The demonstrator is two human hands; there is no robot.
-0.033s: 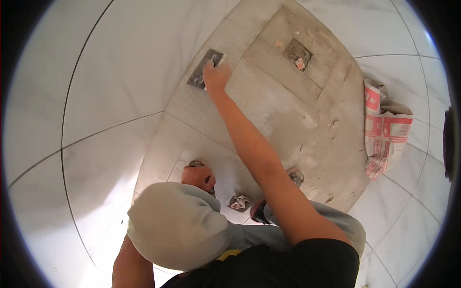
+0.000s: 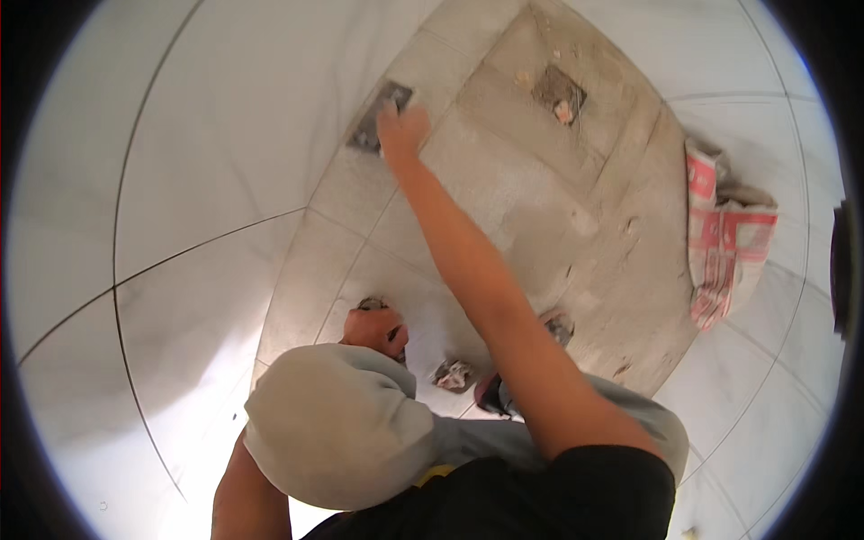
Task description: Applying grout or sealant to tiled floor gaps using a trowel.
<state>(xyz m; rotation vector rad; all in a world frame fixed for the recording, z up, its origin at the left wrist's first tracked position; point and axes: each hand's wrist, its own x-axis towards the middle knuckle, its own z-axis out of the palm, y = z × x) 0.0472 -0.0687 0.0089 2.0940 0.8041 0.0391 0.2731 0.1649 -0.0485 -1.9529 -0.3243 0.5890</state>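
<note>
My right hand [image 2: 403, 129] reaches far forward and is closed on the handle of a flat rectangular trowel [image 2: 366, 132]. The dark grey blade lies against the floor tiles [image 2: 355, 193], close to the foot of the left wall. Fingers and handle are slightly smeared by motion. Pale dust or powder coats the floor [image 2: 468, 184] beside the hand. Of my left arm [image 2: 250, 499] only a part shows at the lower left, beside my bent knee; the left hand is out of the picture.
A square drain hole [image 2: 551, 85] with rubble in it lies ahead in a rougher patch. A crumpled red-and-white paper sack [image 2: 727, 238] leans at the right wall. Between my feet is another small hole [image 2: 453, 374] with crumpled scraps. White marble-look tiled walls [image 2: 225, 117] close in both sides.
My right hand and the trowel appear slightly farther forward, up in the picture. The whole view has shifted a little too. The grip stays the same.
</note>
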